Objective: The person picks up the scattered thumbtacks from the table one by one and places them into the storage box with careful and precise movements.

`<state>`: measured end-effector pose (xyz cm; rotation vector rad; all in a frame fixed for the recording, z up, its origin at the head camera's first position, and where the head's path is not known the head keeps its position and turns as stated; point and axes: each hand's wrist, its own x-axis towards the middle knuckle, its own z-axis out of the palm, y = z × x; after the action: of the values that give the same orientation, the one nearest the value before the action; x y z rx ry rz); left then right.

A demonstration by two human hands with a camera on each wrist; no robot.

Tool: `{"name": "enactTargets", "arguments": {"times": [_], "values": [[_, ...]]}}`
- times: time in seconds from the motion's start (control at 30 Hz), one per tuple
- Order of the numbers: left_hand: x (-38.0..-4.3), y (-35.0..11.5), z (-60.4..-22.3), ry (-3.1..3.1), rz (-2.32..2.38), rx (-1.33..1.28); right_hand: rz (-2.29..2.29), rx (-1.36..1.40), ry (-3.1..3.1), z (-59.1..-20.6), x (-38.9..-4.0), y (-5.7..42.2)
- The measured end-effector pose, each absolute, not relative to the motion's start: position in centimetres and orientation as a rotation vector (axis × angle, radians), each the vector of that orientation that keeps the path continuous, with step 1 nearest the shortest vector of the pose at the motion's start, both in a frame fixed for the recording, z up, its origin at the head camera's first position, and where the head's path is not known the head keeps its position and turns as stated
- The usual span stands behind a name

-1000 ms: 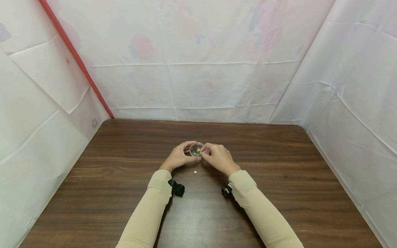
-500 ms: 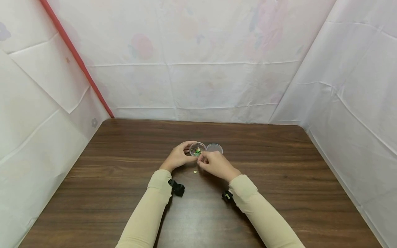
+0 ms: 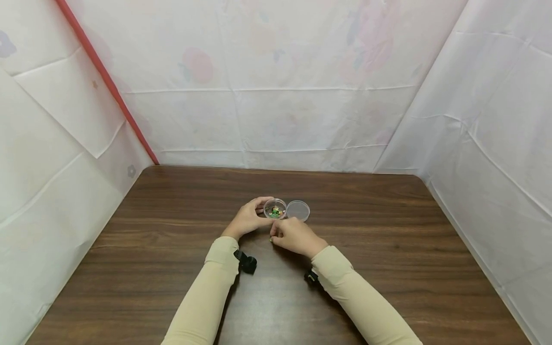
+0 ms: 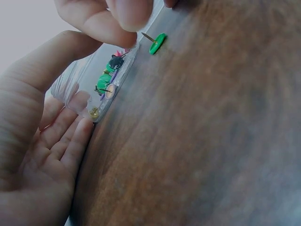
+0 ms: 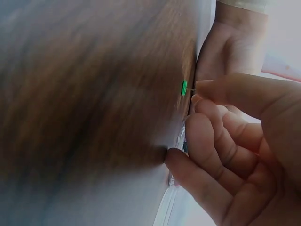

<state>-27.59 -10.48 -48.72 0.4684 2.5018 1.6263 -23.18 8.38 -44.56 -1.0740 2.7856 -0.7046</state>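
My left hand (image 3: 250, 218) curves around a round clear plastic box (image 3: 274, 209), thumb on one side and fingers on the other. Inside lie several thumbtacks (image 4: 104, 84), green, dark, pale and gold. At the near side of the box, a green thumbtack (image 4: 158, 43) stands pin up at the tabletop. My right hand (image 3: 297, 236) has its thumb and index fingertips at that pin, and the right wrist view shows the pin meeting the thumb (image 5: 225, 89). The fingertips partly hide the pin's end. The other right fingers curl loosely.
A round clear lid (image 3: 298, 211) lies flat beside the box on the right. Brown wooden tabletop (image 3: 366, 230) spreads around both hands. White patterned cloth (image 3: 267, 120) hangs behind the table and at both sides, with a red strip (image 3: 108, 84) at the left.
My right hand has come out of the box and moved toward me, down to the thumbtack on the table, uncovering the lid. The left hand keeps its hold on the box.
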Motion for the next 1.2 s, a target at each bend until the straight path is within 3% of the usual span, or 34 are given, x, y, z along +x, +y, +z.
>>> {"name": "enactTargets", "arguments": {"times": [1.2], "values": [[-27.48, -10.54, -48.53, 2.512, 1.595, 0.449, -0.632, -1.117, 2.781, -44.35, -22.96, 8.42]]}}
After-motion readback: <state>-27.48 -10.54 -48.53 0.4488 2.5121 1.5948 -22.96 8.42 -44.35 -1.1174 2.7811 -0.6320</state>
